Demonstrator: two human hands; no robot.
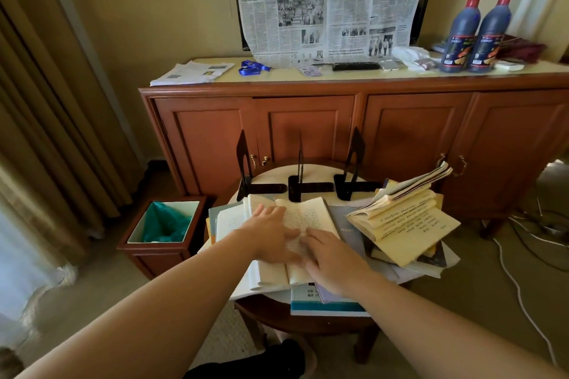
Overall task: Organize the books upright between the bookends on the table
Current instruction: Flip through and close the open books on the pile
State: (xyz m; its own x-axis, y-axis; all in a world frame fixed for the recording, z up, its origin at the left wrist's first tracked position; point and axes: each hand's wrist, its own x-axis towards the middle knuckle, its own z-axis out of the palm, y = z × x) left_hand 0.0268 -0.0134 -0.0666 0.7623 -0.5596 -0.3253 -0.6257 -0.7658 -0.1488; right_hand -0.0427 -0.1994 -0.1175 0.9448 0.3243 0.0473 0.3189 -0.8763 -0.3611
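- Books lie in a loose heap on a small round counter, none of them standing upright.
- At the middle of the heap an open book lies face up, its pages spread.
- The left hand rests flat on the open book's pages, fingers straight and slightly spread, holding nothing.
- The right hand lies palm down at the 5 o'clock side of the same book, just beside the left hand; its fingers look loosely extended, though motion blur softens them.
- At 3 o'clock of the hands, several yellowed paperbacks are stacked crookedly, the top ones splayed open and tilted.
- A teal-edged book sticks out from under the heap at 6 o'clock.
- Three black bookends stand in a row at 12 o'clock of the heap, near the far edge of the counter, with gaps between them.
- Behind the counter stands a wooden cabinet; a newspaper hangs above it.
- On the cabinet top at 2 o'clock stand two dark bottles with red caps, side by side.
- A wooden waste bin with a green liner sits on the floor at 9 o'clock.
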